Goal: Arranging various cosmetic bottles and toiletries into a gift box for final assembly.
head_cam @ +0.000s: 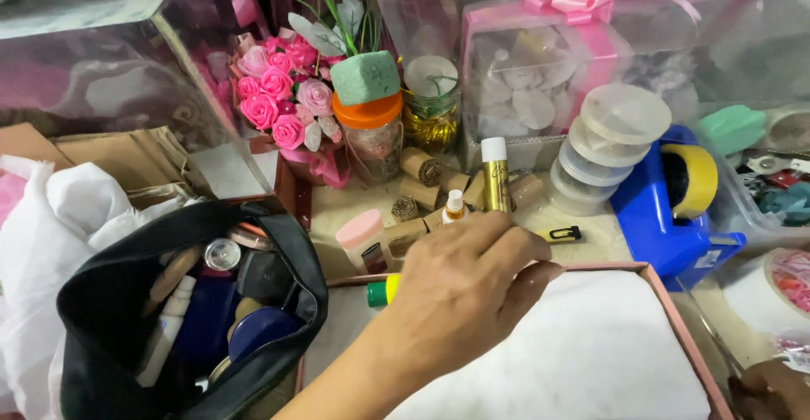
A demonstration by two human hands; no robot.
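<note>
My left hand point(462, 295) reaches in from the bottom over the far rim of a shallow pink box point(666, 310) lined with white padding point(591, 352). Its fingers are curled over a yellow tube with a green cap point(382, 292), whose end sticks out to the left of the hand. Just beyond the fingertips stand a gold bottle with a white cap point(494, 175), a small white dropper bottle point(455, 206) and a pink-capped jar point(363, 238). Only a small part of my right hand point(772, 390) shows at the bottom right corner; its grip is hidden.
An open black pouch point(110, 319) full of cosmetics sits at the left beside a white bag point(51, 217). Behind are pink roses point(278, 95), an orange-lidded jar point(369, 133), stacked clear tubs point(603, 146), a blue tape dispenser point(666, 209) and clear gift boxes point(582, 57).
</note>
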